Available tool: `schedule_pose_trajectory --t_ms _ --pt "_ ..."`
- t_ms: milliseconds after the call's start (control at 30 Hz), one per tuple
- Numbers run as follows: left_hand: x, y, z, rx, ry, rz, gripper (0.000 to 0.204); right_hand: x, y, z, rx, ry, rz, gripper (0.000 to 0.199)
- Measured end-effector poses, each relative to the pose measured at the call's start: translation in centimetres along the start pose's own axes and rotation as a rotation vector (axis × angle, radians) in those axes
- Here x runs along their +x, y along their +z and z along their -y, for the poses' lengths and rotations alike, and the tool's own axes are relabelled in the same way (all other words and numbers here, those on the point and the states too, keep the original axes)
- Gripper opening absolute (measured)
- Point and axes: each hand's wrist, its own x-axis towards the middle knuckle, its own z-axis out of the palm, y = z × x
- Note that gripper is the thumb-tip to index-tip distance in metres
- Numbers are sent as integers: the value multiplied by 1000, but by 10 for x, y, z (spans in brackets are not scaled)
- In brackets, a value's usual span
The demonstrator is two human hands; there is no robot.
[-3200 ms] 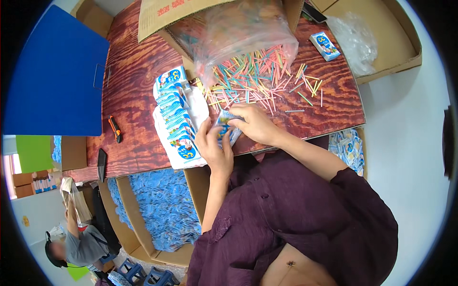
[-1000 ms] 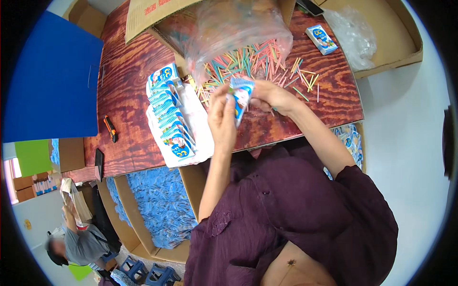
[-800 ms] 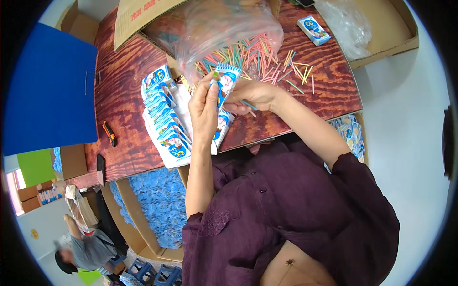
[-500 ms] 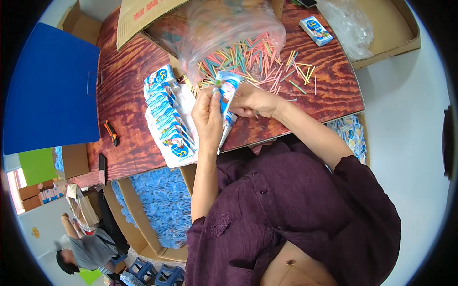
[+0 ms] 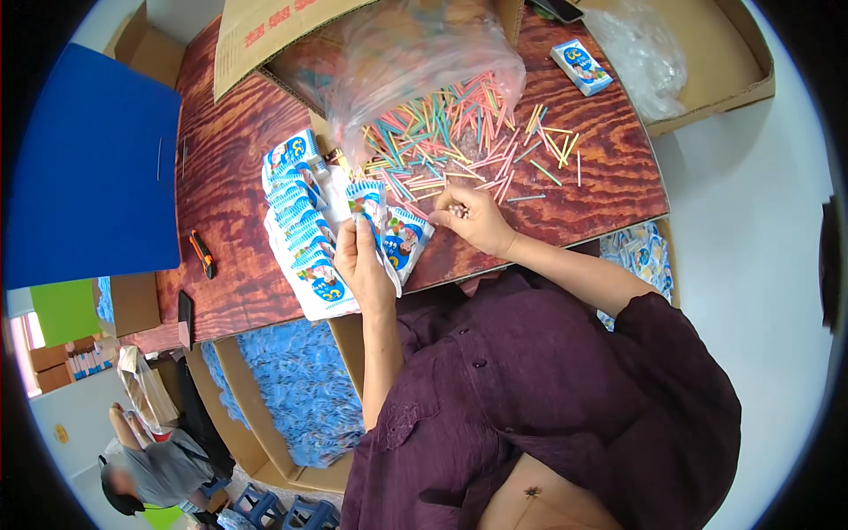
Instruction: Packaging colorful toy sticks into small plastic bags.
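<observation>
My left hand (image 5: 364, 269) pinches a small blue-and-white printed packet (image 5: 367, 200) upright between thumb and fingers. Against it, near the table's front edge, lies another packet of the same kind (image 5: 408, 240). To the left, a row of overlapping packets (image 5: 303, 225) rests on white sheeting. My right hand (image 5: 480, 223) is curled closed just right of the packets, apart from them. Pale ends of a few thin sticks (image 5: 458, 211) show in its fingers. Beyond both hands a loose heap of thin coloured sticks (image 5: 442, 124) spills from a clear plastic bag (image 5: 415, 62).
The bag sits in a tipped cardboard box (image 5: 265, 40). At the far right are a small printed box (image 5: 581, 67) and an open carton (image 5: 733, 53). An orange-and-black cutter (image 5: 202, 253) and a phone (image 5: 185, 320) lie left. Cartons of blue packets (image 5: 296, 389) stand below the edge.
My right hand has drawn away from the packet to the right, with sticks in its fingers. My left hand has shifted left and lower with its packet, uncovering the packet beside it.
</observation>
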Motion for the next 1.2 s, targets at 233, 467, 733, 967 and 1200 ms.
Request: schedule_pose_trajectory --t_ms 233,467,733,967,1200 --pt "-9 -3 13 -91 -67 9 14 26 3 0 356 209 -45 21" --pt "-13 -6 16 -117 -75 -8 14 80 -43 2 767 177 47 31" --pt "-20 -1 13 -67 -115 14 16 98 -71 9 868 196 91 28" --pt "-29 -6 23 7 -120 98 14 65 -37 26 739 188 -55 22" --pt "-34 -8 24 -14 -128 44 13 3 -2 3 88 42 -19 14"
